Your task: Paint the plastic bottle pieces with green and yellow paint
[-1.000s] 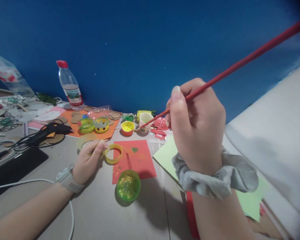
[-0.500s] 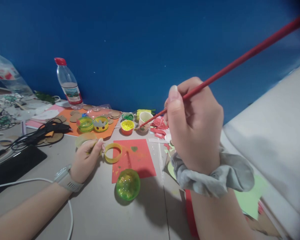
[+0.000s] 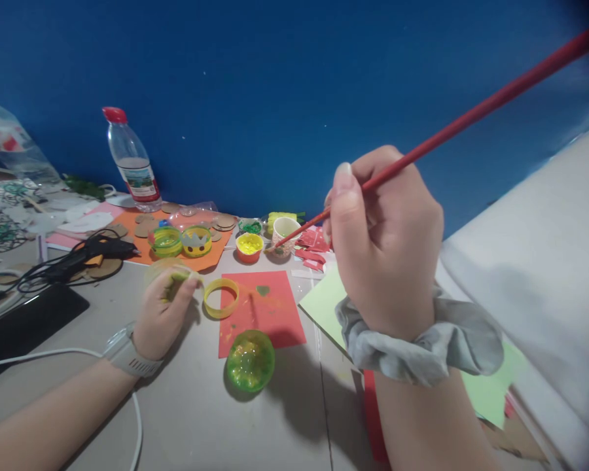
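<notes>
Two pinches at once: the right hand [image 3: 392, 242] works a red paintbrush [image 3: 471, 119], tip at nine o'clock near yellow paint [image 3: 249, 244]; the left hand [image 3: 167, 307] pinches a translucent disc [image 3: 160, 266], yellow ring [image 3: 219, 314] at its three o'clock, green dish [image 3: 250, 384] at four.

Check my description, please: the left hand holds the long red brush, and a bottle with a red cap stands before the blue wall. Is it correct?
One part is wrong: the head view shows the right hand, not the left hand, holding the long red brush. The bottle with a red cap does stand before the blue wall.
</notes>
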`<state>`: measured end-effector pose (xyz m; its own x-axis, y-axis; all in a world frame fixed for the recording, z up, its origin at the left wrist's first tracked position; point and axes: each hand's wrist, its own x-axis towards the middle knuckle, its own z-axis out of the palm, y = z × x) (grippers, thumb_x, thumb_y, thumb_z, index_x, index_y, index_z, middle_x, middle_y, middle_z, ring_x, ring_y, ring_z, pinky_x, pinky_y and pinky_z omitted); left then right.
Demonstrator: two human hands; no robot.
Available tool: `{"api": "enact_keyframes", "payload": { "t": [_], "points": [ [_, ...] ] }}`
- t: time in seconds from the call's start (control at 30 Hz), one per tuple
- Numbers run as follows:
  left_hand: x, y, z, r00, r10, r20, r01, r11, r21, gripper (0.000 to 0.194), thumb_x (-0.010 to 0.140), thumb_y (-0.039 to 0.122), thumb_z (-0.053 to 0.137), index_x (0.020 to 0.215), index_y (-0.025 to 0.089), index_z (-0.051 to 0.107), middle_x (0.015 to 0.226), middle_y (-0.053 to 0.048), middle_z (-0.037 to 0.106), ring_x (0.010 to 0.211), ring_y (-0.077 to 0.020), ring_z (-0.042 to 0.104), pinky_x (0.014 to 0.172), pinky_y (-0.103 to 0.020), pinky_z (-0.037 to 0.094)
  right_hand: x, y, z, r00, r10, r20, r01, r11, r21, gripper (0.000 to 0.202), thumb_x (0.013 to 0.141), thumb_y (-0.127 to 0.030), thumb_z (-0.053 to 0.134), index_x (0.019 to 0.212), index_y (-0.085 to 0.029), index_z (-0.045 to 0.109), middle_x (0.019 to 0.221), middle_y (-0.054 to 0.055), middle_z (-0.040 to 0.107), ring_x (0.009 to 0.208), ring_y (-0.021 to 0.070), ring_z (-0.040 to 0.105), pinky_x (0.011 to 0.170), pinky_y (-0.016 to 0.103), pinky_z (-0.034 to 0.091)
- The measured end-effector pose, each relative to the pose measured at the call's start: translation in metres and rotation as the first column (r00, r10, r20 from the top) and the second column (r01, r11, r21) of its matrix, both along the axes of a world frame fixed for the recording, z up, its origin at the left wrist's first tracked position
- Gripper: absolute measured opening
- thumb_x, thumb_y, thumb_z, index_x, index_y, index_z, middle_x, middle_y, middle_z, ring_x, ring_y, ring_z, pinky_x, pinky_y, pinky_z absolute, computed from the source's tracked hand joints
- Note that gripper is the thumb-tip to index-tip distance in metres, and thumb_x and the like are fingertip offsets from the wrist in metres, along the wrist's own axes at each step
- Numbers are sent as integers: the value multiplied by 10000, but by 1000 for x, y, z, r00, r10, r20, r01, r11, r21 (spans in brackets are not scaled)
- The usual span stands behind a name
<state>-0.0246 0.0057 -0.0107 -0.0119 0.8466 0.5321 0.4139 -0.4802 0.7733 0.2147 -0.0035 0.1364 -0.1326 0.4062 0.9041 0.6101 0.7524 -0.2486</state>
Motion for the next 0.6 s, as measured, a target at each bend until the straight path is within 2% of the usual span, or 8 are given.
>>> {"api": "enact_keyframes", "payload": {
  "t": [0.07, 0.2, 0.3, 0.4, 0.5, 0.6],
  "points": [
    [0, -1, 0, 999, -45, 0, 45, 999, 15, 314, 906, 370, 509, 628, 223, 509, 650, 8, 544, 631, -165, 541, 632, -310, 469, 0, 0, 0, 1000, -1, 2, 1, 1000, 3, 205, 1025, -161, 448, 820, -159, 451, 573, -47, 433, 453, 50, 392, 440, 196, 298],
    [1, -4, 1, 1000, -29, 11, 29, 999, 46, 213, 879, 351, 562, 710, 221, 558, 710, 0, 574, 671, -171, 553, 656, -320, 474, -1, -1, 0, 1000, -7, 8, 7, 1000, 5, 192, 1015, -133, 444, 825, -161, 448, 577, -55, 428, 451, 43, 384, 440, 183, 295],
    [0, -5, 1, 999, -38, 5, 37, 998, 47, 323, 901, 412, 507, 640, 224, 524, 645, 4, 540, 633, -170, 529, 639, -327, 474, -1, -1, -1, 1000, -11, 9, 11, 1000, 8, 191, 1015, -132, 443, 827, -166, 452, 579, -53, 439, 452, 46, 399, 446, 181, 301],
    [-1, -6, -1, 1000, -20, -10, 21, 1000, 23, 263, 900, 395, 530, 706, 223, 568, 700, -6, 591, 669, -170, 553, 651, -321, 474, 0, 0, -1, 1000, -22, 13, 22, 1000, 0, 196, 1021, -149, 440, 826, -171, 455, 577, -48, 445, 452, 56, 416, 445, 190, 303],
    [-2, -5, -4, 1000, -7, -2, 7, 1000, 24, 316, 936, 408, 458, 714, 212, 566, 668, -6, 572, 642, -160, 543, 623, -309, 461, 0, 0, -1, 1000, -13, 13, 13, 1000, 6, 195, 1018, -156, 450, 824, -174, 454, 570, -46, 441, 446, 60, 409, 432, 194, 300],
    [-3, -5, -6, 1000, 8, 11, -8, 1000, 14, 254, 931, 390, 485, 777, 205, 570, 658, 6, 568, 579, -137, 522, 557, -278, 439, -1, 0, -1, 1000, -15, 21, 15, 1000, 2, 193, 1012, -131, 445, 825, -177, 450, 578, -46, 445, 451, 59, 411, 438, 191, 308]
  ]
}}
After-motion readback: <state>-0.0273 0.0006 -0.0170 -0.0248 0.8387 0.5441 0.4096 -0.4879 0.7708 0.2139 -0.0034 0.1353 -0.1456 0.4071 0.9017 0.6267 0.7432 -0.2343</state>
